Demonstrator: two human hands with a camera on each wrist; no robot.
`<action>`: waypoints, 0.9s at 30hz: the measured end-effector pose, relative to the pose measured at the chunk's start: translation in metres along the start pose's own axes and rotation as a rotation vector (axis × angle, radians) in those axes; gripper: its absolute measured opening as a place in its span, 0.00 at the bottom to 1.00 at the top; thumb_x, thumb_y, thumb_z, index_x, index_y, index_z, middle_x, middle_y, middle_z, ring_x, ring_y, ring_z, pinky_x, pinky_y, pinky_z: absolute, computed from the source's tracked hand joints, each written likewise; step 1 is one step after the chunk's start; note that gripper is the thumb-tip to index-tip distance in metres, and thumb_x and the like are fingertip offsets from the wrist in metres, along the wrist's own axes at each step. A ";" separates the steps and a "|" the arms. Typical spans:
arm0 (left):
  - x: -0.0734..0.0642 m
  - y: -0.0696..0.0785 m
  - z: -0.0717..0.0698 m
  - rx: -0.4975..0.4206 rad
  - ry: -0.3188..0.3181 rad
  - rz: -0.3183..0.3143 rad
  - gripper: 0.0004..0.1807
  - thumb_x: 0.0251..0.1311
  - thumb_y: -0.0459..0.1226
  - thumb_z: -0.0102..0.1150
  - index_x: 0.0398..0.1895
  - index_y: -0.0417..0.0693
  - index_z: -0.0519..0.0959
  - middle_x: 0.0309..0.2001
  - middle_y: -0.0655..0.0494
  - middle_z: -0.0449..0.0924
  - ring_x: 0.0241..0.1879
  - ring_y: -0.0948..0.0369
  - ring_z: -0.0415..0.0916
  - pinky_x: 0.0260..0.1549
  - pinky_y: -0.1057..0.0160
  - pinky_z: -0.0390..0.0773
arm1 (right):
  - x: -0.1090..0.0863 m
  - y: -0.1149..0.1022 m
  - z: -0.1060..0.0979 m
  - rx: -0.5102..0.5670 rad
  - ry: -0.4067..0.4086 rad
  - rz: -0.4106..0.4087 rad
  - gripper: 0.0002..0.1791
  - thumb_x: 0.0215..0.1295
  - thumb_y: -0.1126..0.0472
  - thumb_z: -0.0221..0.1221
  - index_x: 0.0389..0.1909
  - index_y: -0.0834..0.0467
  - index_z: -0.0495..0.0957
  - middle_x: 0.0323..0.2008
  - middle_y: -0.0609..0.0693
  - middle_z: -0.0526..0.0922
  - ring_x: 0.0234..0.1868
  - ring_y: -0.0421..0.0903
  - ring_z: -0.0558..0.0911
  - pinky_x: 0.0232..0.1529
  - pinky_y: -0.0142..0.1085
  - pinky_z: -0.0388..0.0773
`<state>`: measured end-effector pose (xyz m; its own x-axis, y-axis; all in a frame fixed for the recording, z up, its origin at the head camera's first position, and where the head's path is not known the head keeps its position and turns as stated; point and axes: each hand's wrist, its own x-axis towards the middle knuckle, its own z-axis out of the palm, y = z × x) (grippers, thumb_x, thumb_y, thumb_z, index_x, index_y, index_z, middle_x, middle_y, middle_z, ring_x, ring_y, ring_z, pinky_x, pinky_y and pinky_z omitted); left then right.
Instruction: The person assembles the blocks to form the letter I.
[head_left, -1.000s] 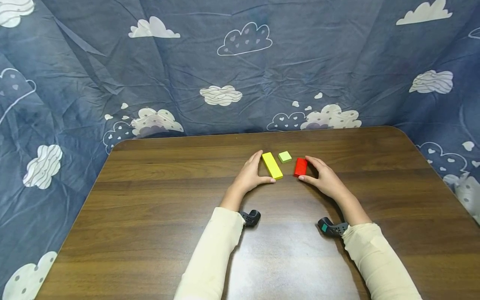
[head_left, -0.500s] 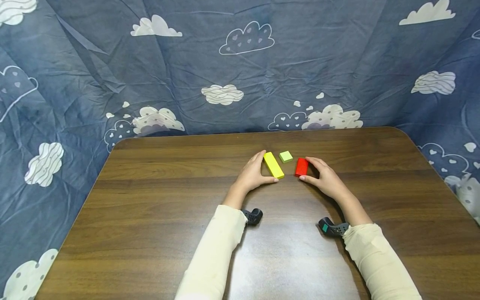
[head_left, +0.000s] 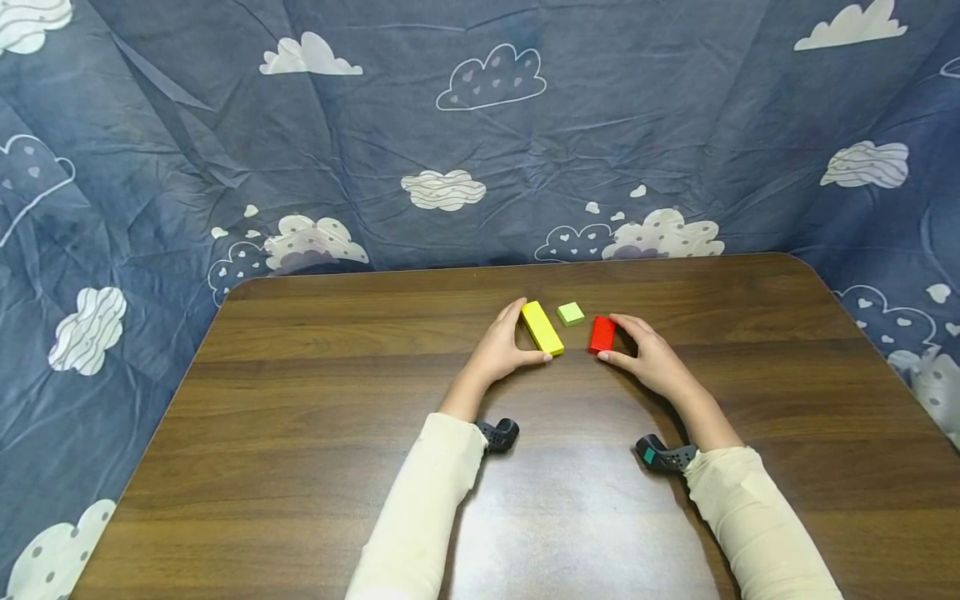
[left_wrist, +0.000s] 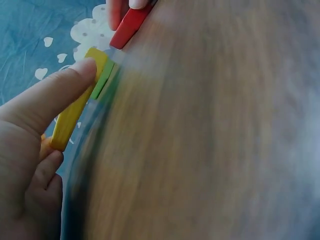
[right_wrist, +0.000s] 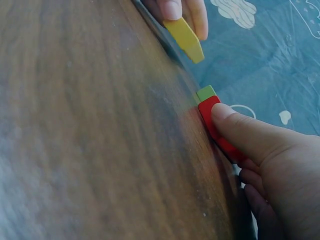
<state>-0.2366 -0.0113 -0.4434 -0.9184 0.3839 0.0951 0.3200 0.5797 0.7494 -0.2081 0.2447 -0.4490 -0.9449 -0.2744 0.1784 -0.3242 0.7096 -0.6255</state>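
The left hand (head_left: 498, 351) pinches the yellow block (head_left: 542, 327); the right hand (head_left: 657, 363), the red block (head_left: 602, 334); both seem light, stiff, best gripped endwise.

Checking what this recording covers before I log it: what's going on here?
A person is handling small blocks at a wooden table. Their left hand holds a long yellow block, and their right hand holds a shorter red block. A small green block sits between those two, towards the far edge, with neither hand on it. The three blocks stand apart.
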 end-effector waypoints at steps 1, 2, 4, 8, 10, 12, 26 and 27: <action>-0.001 0.000 -0.001 -0.009 0.005 0.004 0.55 0.39 0.48 0.71 0.68 0.42 0.50 0.67 0.48 0.52 0.64 0.57 0.51 0.60 0.61 0.55 | 0.000 0.000 0.000 0.000 -0.002 0.002 0.37 0.54 0.55 0.63 0.61 0.68 0.60 0.58 0.67 0.62 0.59 0.63 0.60 0.58 0.55 0.55; -0.001 -0.001 -0.002 -0.017 0.010 0.009 0.55 0.39 0.47 0.71 0.68 0.41 0.50 0.67 0.48 0.52 0.64 0.57 0.51 0.60 0.61 0.55 | 0.000 0.000 0.000 0.000 -0.004 0.004 0.38 0.54 0.55 0.63 0.61 0.68 0.60 0.58 0.67 0.62 0.59 0.63 0.60 0.57 0.55 0.55; -0.002 -0.001 -0.004 -0.025 0.020 0.019 0.55 0.39 0.47 0.71 0.68 0.41 0.50 0.67 0.48 0.51 0.64 0.57 0.50 0.60 0.61 0.55 | 0.000 0.000 0.000 0.000 -0.005 0.006 0.38 0.54 0.55 0.63 0.61 0.68 0.60 0.58 0.66 0.62 0.59 0.63 0.60 0.58 0.55 0.55; -0.005 -0.001 -0.010 -0.031 0.033 0.038 0.55 0.39 0.46 0.72 0.68 0.41 0.50 0.67 0.47 0.51 0.65 0.57 0.49 0.60 0.61 0.54 | 0.001 0.000 0.000 0.001 -0.004 -0.001 0.38 0.54 0.55 0.63 0.61 0.68 0.60 0.58 0.67 0.62 0.59 0.63 0.60 0.57 0.56 0.56; -0.006 0.000 -0.014 -0.019 0.031 0.049 0.55 0.38 0.46 0.72 0.68 0.41 0.50 0.67 0.47 0.51 0.65 0.57 0.50 0.61 0.61 0.53 | 0.001 0.000 0.000 0.002 -0.001 -0.005 0.37 0.54 0.55 0.63 0.61 0.68 0.60 0.58 0.67 0.62 0.59 0.63 0.61 0.57 0.56 0.56; -0.009 0.002 -0.019 -0.004 0.023 0.059 0.55 0.38 0.46 0.72 0.68 0.42 0.50 0.67 0.48 0.51 0.65 0.57 0.50 0.61 0.61 0.53 | 0.001 0.000 0.000 0.002 0.001 -0.006 0.37 0.54 0.55 0.63 0.61 0.68 0.60 0.58 0.66 0.62 0.59 0.63 0.61 0.57 0.56 0.56; -0.029 0.018 -0.049 0.086 -0.018 0.177 0.56 0.36 0.44 0.73 0.68 0.43 0.50 0.66 0.47 0.52 0.65 0.58 0.48 0.61 0.62 0.51 | 0.001 0.000 0.001 0.011 0.007 -0.018 0.37 0.54 0.56 0.63 0.60 0.69 0.60 0.57 0.67 0.63 0.58 0.64 0.61 0.56 0.56 0.56; -0.031 0.018 -0.050 0.091 -0.020 0.190 0.56 0.36 0.44 0.74 0.68 0.42 0.50 0.66 0.47 0.52 0.65 0.58 0.48 0.61 0.62 0.51 | 0.001 0.000 0.001 0.012 0.006 -0.019 0.37 0.54 0.56 0.63 0.60 0.69 0.60 0.57 0.67 0.63 0.58 0.64 0.61 0.56 0.56 0.56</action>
<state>-0.2140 -0.0490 -0.4004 -0.8349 0.5066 0.2154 0.5078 0.5575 0.6568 -0.2088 0.2441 -0.4495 -0.9389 -0.2837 0.1950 -0.3416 0.6966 -0.6309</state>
